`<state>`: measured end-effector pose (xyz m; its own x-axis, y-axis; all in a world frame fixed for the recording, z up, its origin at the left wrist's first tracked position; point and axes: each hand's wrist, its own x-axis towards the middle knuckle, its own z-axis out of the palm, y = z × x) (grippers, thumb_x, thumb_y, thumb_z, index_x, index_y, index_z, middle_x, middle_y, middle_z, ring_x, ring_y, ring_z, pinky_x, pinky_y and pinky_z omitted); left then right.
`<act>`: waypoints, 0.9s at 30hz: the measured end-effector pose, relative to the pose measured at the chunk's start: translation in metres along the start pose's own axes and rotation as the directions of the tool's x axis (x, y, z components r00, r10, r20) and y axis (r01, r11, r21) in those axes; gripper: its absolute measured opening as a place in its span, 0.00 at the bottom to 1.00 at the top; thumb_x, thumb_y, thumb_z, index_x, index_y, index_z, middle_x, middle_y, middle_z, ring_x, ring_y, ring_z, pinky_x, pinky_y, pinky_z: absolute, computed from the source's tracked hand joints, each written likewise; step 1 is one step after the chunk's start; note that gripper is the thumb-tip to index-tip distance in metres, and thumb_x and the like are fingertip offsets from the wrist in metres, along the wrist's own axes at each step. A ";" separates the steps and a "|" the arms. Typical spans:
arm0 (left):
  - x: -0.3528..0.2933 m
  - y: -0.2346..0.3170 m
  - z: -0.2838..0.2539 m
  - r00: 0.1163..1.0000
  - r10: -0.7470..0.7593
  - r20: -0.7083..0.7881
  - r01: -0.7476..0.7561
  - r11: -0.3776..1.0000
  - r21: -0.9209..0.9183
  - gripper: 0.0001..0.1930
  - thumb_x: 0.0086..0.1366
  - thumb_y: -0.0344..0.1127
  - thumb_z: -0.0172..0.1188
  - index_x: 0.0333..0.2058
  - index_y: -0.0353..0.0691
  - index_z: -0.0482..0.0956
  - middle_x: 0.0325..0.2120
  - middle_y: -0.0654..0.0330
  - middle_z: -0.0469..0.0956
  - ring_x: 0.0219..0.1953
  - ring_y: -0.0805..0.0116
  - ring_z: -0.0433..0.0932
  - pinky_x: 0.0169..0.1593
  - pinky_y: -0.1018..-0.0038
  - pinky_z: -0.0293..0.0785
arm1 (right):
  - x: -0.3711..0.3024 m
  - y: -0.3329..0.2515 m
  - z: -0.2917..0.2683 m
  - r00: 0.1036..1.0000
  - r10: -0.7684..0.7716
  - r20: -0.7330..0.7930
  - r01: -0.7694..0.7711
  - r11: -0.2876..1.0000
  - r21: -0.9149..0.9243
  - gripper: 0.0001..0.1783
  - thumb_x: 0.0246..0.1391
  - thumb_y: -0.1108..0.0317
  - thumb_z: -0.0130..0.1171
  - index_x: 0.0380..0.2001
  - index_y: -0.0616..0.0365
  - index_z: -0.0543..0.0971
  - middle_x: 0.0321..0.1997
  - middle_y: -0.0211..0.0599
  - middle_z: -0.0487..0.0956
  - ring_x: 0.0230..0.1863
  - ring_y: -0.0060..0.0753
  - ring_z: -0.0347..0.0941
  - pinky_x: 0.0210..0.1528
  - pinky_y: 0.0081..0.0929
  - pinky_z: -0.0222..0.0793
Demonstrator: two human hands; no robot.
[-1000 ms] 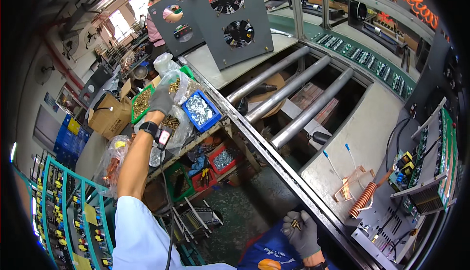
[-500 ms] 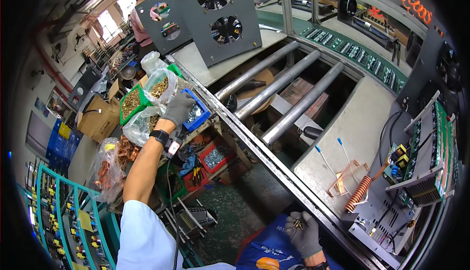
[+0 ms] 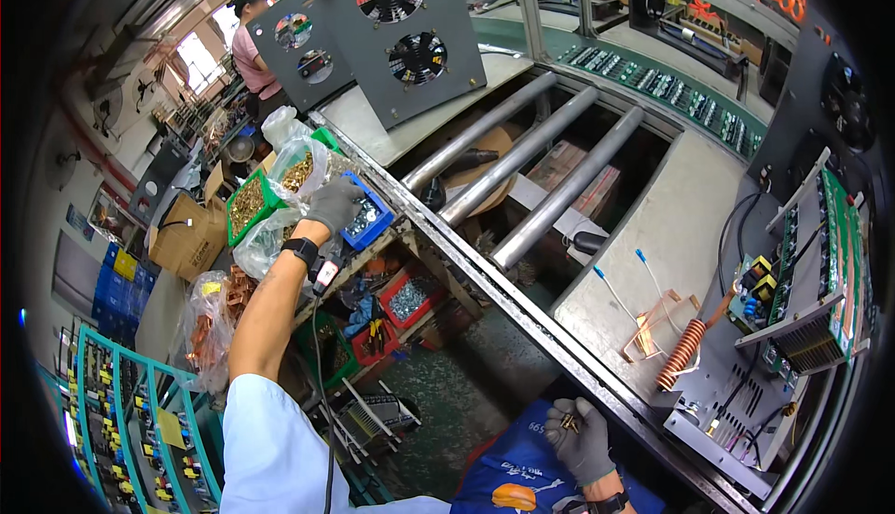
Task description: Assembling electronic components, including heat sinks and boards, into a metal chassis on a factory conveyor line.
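My left hand (image 3: 334,205), in a grey glove, reaches over the left side of a blue bin (image 3: 380,231) of small silver metal parts, perhaps washers or nuts. Its fingers are bunched together at the parts; what lies between the fingertips is hidden. My right hand (image 3: 580,444), gloved too, is held palm up over my blue apron (image 3: 522,463), its fingers curled round several brass-coloured screws (image 3: 569,423). Left of the blue bin, a green bin (image 3: 248,208) and an open plastic bag (image 3: 300,171) hold brass-coloured hardware.
Metal rollers (image 3: 522,155) cross a gap in the bench. On the right stand a copper coil (image 3: 683,354), a metal chassis (image 3: 713,430) and a green circuit board (image 3: 833,234). A grey fan panel (image 3: 419,95) stands at the back. Below are red bins (image 3: 410,298). A person (image 3: 252,53) stands far left.
My left hand stays at the blue bin, its fingers drawn slightly back toward the near-left rim. My right hand still holds the screws. The whole view has shifted slightly.
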<state>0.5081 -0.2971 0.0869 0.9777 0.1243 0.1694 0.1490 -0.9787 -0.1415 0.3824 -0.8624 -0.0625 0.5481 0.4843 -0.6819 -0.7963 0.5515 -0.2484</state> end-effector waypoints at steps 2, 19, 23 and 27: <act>-0.001 0.002 -0.001 0.999 -0.035 0.012 0.035 0.999 0.017 0.12 0.53 0.36 0.64 0.38 0.47 0.84 0.39 0.54 0.79 0.45 0.52 0.78 0.49 0.60 0.74 | -0.002 0.000 -0.003 1.000 -0.003 0.001 0.003 1.000 0.010 0.22 0.64 0.54 0.46 0.39 0.66 0.75 0.31 0.44 0.76 0.27 0.34 0.73 0.30 0.29 0.74; -0.002 0.003 0.000 0.991 0.059 -0.119 -0.051 0.996 0.069 0.03 0.54 0.33 0.60 0.29 0.44 0.80 0.32 0.54 0.77 0.40 0.50 0.77 0.42 0.58 0.75 | -0.007 0.001 -0.030 0.998 0.005 0.070 -0.013 0.994 0.111 0.20 0.63 0.56 0.50 0.39 0.67 0.75 0.32 0.45 0.77 0.28 0.35 0.74 0.29 0.29 0.72; -0.002 -0.006 -0.001 0.987 0.074 -0.140 -0.069 0.997 0.039 0.04 0.56 0.33 0.59 0.31 0.44 0.80 0.34 0.52 0.76 0.40 0.49 0.76 0.41 0.57 0.73 | -0.006 0.000 -0.024 0.999 -0.022 0.031 0.021 0.999 0.035 0.20 0.63 0.56 0.49 0.38 0.65 0.75 0.32 0.43 0.77 0.28 0.34 0.73 0.29 0.28 0.72; -0.004 -0.010 0.007 0.979 0.054 -0.195 -0.063 0.997 -0.042 0.05 0.58 0.34 0.59 0.33 0.45 0.80 0.35 0.50 0.76 0.40 0.48 0.76 0.43 0.59 0.74 | -0.009 -0.002 -0.022 0.999 -0.041 0.000 0.041 0.998 -0.052 0.20 0.64 0.55 0.49 0.38 0.64 0.75 0.32 0.42 0.76 0.29 0.33 0.73 0.29 0.26 0.73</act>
<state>0.5034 -0.2866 0.0805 0.9366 0.0370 0.3484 0.0806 -0.9905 -0.1113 0.3735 -0.8830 -0.0711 0.5801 0.4612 -0.6714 -0.7854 0.5350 -0.3112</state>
